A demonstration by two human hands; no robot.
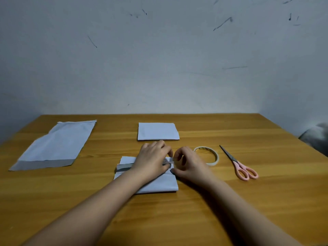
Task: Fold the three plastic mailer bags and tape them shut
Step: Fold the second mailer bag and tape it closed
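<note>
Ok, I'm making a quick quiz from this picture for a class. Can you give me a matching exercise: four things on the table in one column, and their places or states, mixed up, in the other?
Things:
1. unfolded bag
2. folded bag at the back
3. roll of tape
4. scissors

Places or states:
A. pink handles, farthest to the right
B. lies flat and full length at the left
C. neat square beyond the hands
D. ring just right of the right hand

Pairs: 1-B, 2-C, 3-D, 4-A
</note>
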